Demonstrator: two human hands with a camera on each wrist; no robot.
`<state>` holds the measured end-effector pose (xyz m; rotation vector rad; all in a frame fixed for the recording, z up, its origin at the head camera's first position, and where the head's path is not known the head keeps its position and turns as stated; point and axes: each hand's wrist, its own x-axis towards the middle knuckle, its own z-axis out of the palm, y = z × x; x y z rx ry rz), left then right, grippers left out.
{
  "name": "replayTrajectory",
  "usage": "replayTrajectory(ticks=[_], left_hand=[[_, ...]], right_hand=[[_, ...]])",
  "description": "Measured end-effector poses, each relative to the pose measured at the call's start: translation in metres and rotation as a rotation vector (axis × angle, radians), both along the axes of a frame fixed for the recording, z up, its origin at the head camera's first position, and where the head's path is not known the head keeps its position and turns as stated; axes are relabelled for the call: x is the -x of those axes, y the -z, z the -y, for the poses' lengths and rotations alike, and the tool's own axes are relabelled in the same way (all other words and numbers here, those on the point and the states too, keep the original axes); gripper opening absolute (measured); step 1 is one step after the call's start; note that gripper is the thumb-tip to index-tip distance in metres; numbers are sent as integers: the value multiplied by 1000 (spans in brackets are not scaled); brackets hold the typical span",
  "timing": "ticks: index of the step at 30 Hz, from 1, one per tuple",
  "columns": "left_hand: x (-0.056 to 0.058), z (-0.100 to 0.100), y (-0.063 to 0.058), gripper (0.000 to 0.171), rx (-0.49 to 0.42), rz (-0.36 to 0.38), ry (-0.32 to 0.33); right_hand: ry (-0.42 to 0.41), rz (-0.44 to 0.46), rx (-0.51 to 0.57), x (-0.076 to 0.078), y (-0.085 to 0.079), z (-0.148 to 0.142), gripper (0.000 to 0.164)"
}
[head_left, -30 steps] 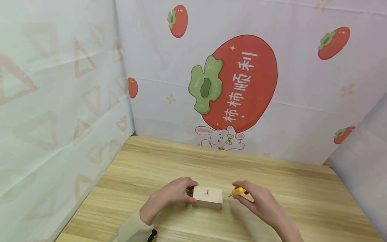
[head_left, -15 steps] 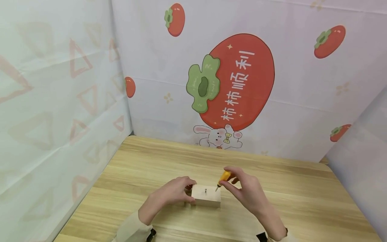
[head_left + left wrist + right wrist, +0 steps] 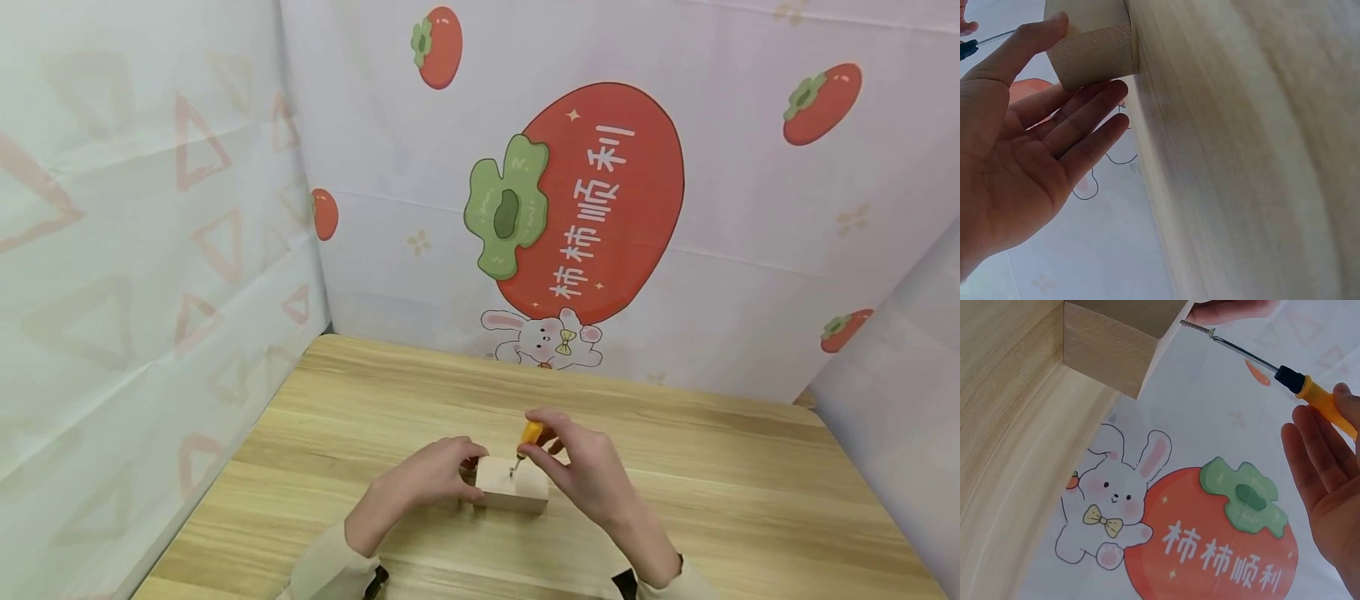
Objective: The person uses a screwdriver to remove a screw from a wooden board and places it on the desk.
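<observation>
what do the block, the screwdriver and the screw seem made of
The block looks like bare wood: pale, matte, with fine grain on its end. The screwdriver seems to have a smooth plastic handle, evenly yellow, and a bright, reflective metal shaft. The screw also looks metal, from its sheen; which metal is unclear.

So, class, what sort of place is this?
Probably a screened-off tabletop workspace: printed sheeting behind a wood-grain table, with a screwdriver, screw and wooden block in use.
</observation>
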<state>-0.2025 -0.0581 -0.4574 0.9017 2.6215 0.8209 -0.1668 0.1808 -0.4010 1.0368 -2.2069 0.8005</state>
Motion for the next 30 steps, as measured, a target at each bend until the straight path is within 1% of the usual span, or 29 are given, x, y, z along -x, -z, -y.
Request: replayTrajectory(ticks=[7,11,13,17,20,23,26,30], left_hand=[[0,-1,1,38,8,-3,-1],[1,-1,0,37,11,-4,2],[1,-1,0,40,17,-8,0],[1,-1,0,45,23,-16,-5],[1,-1,1,42,28,-23,-4],[1,-1,0,40,35,-29,-2],[0,-1,0,42,37,-26,-2],[-1,-1,-1,47,45,-23,-3]], right_hand=[[-2,-13,-9,1,-1,5,51],[-10,8,0,2,-2,7,52],[-9,21,9,1,-4,8,53],[45,8,29,0,-8,13,50],[112,-18,29,-1,-11,17,45],[137,-27,32,-1,-12,20,40],[110,-8,57,-1,-12,21,38],[20,86,92,3,-14,18,36]])
